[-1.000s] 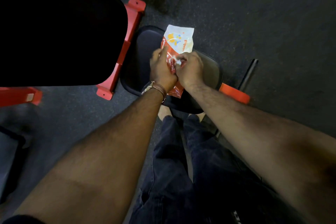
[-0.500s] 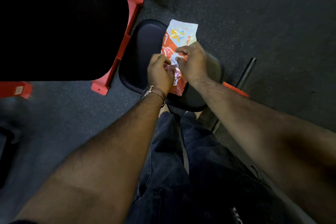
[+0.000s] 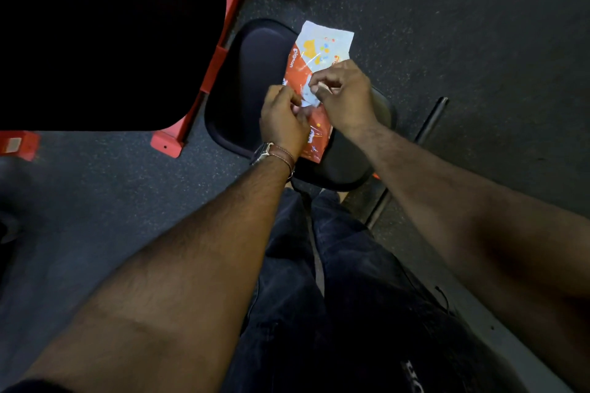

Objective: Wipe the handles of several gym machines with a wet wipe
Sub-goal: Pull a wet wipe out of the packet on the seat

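An orange and white wet wipe pack (image 3: 314, 51) lies on a black padded seat (image 3: 255, 73) in front of me. My left hand (image 3: 282, 120) has its fingers curled on the pack's near half and holds it down. My right hand (image 3: 343, 91) pinches a small white piece, the flap or a wipe (image 3: 310, 94), at the pack's middle. The pack's near end is hidden under both hands. No machine handle shows.
A large black pad (image 3: 105, 35) on a red frame (image 3: 223, 38) fills the upper left. A dark metal bar (image 3: 424, 128) lies on the rubber floor to the right. My legs in dark trousers (image 3: 319, 281) stand just before the seat.
My right hand has shifted up and right on the pack, lifting the white piece. My left hand has slid slightly down the pack.
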Motion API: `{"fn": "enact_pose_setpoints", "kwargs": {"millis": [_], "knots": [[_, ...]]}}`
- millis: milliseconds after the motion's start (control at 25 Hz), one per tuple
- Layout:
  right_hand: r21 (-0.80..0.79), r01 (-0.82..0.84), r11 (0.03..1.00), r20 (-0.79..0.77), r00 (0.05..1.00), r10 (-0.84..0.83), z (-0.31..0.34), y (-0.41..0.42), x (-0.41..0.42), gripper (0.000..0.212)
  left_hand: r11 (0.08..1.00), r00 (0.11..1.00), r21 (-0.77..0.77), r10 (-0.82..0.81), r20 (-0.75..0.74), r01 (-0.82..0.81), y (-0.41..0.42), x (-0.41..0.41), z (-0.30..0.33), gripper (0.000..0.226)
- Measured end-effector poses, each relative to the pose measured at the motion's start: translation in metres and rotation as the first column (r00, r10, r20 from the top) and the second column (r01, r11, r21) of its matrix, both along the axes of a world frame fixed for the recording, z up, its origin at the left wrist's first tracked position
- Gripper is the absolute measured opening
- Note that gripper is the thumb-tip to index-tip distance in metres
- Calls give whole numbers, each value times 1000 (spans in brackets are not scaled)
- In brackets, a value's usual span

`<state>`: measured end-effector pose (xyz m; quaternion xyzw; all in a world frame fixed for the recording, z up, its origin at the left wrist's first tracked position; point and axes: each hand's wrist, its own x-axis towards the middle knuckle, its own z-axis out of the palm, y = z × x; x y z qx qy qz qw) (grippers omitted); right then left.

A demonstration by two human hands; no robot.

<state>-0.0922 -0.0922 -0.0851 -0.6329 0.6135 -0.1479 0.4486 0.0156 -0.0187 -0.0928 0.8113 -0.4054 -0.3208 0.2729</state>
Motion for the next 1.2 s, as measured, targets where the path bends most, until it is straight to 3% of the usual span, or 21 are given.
{"fn": "enact_pose_setpoints", "kwargs": {"millis": [200, 320, 400, 520, 560, 640, 760, 840, 960, 1040, 1080, 1120, 1200], "knots": [[187, 119, 975, 180, 972, -153, 7, -7, -1, 20, 1000, 1000, 15, 8, 10, -8, -3, -3, 3, 14], [134, -29, 991, 139, 990, 10, 9, -2, -7, 52, 1000, 1000, 22, 16, 4, -16, -3, -5, 4, 12], [59, -94, 994, 37, 995, 91, 9, 1, -8, 45, 1000, 1000, 2, 24, 3, -24, -3, -6, 4, 13], [99, 127, 987, 71, 988, -134, 18, -2, -4, 28, 999, 999, -31, 35, 1, -35, -4, -9, 7, 33], [149, 243, 959, 154, 952, -265, 20, -4, -5, 28, 999, 999, -16, 42, 2, -42, -7, -11, 10, 43], [311, 442, 841, 319, 785, -531, 31, -8, -6, 23, 998, 998, 14, 61, 14, -61, -14, -15, 16, 56], [558, 480, 677, 367, 589, -720, 49, -8, -9, 15, 1000, 1000, -18, 23, 4, -23, -30, -19, 12, 37], [638, 441, 632, 380, 534, -756, 51, -4, -12, 15, 997, 997, -38, -69, 28, 71, -37, -22, 5, 18], [658, 430, 617, 366, 533, -762, 42, 3, -12, 15, 982, 981, 2, -188, 55, 188, -43, -27, -4, 17], [643, 447, 622, 335, 566, -753, 40, 7, -13, 15, 992, 992, 45, -120, -40, 121, -47, -31, 2, 17], [635, 459, 622, 322, 574, -753, 41, 8, -13, 13, 998, 987, 60, 15, -158, -6, -51, -32, 7, 17], [624, 472, 622, 314, 578, -753, 45, 10, -15, 10, 979, 917, 90, 203, -342, -184, -55, -33, 16, 19], [613, 490, 619, 311, 571, -760, 60, 10, -18, 9, 896, 619, 210, 425, -660, -390, -56, -35, 39, 26]]}}
